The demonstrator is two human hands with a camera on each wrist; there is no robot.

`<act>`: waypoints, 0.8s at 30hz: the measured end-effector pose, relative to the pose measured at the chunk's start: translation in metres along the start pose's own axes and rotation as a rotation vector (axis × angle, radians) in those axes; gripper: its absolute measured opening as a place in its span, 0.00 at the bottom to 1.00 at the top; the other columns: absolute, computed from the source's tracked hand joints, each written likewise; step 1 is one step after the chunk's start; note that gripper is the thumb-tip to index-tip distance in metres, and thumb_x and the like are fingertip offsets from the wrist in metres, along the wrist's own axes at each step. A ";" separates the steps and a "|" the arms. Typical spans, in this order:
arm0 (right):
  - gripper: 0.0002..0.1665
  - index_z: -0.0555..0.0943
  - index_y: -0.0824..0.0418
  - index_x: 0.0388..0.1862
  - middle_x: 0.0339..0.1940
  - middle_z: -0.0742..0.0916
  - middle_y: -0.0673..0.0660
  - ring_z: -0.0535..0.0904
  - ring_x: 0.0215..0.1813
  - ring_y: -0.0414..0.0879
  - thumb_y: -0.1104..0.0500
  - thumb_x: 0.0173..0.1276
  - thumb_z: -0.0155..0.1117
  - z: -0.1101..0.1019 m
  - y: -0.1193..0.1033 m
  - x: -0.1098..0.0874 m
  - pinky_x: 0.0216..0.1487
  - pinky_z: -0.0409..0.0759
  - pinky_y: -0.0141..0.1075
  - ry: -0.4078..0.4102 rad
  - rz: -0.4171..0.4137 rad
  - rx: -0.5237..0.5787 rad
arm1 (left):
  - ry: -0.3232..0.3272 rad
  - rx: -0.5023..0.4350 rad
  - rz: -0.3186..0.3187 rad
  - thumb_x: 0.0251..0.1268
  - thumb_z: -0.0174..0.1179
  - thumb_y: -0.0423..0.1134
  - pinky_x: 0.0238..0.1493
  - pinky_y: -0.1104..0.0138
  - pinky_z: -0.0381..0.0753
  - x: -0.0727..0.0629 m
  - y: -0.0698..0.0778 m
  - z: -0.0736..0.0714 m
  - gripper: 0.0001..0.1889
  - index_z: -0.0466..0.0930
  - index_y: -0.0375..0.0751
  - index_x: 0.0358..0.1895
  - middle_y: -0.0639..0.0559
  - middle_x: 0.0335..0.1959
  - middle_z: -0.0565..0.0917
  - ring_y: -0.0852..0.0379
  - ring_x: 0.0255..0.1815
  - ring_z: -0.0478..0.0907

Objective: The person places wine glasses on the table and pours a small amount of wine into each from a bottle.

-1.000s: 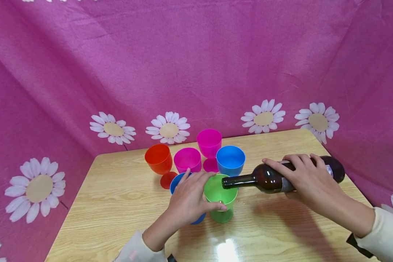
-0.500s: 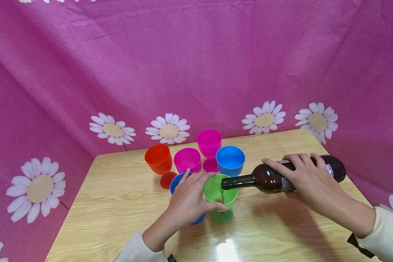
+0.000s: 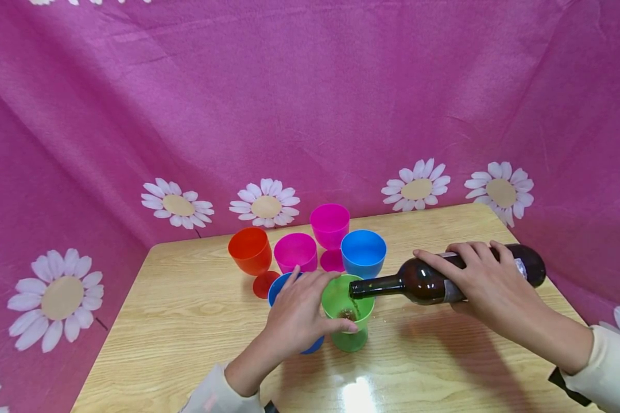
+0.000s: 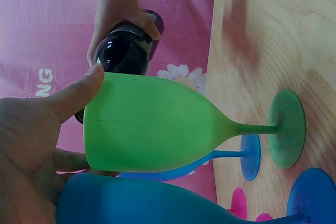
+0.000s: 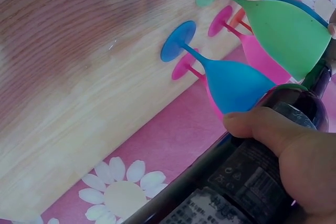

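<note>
Thumb and fingers of my left hand (image 3: 297, 318) hold the bowl of a green goblet (image 3: 336, 301) near its rim. The goblet stands upright on the table, its foot and stem plain in the left wrist view. My right hand (image 3: 488, 281) grips a dark wine bottle (image 3: 425, 281) by its body, tipped almost level. The bottle's mouth is over the goblet, and a thin stream of brownish liquid runs from it into the bowl, where some has gathered. A blue goblet (image 4: 121, 203) stands close beside the green one, partly hidden under my left hand in the head view.
Behind the green goblet stand a second blue goblet (image 3: 363, 252), two pink goblets (image 3: 296, 252) and an orange-red goblet (image 3: 250, 252). The wooden table (image 3: 186, 321) meets a pink cloth (image 3: 341, 103) with daisies at the back and sides.
Liquid has begun to run from the bottle's mouth, and a small dark pool now shows in the green goblet. Both hands, the bottle and the goblets have kept nearly the same places.
</note>
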State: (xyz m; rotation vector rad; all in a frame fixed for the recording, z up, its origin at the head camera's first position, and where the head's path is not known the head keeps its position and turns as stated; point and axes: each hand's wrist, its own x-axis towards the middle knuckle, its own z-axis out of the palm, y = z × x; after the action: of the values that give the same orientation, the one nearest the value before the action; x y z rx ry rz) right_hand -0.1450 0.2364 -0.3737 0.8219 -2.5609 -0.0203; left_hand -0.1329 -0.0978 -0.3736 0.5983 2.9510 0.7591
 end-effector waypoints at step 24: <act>0.67 0.69 0.36 0.76 0.52 0.82 0.62 0.80 0.50 0.64 0.48 0.33 0.92 -0.003 -0.001 0.001 0.50 0.73 0.67 -0.007 0.001 0.001 | -0.003 -0.009 0.003 0.46 0.79 0.63 0.81 0.42 0.52 -0.001 -0.001 -0.002 0.47 0.74 0.51 0.71 0.51 0.65 0.80 0.50 0.71 0.73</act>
State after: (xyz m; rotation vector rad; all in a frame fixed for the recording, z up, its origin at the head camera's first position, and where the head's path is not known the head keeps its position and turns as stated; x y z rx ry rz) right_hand -0.1438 0.2352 -0.3712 0.8219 -2.5678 -0.0209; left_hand -0.1323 -0.0998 -0.3727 0.6027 2.9435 0.7701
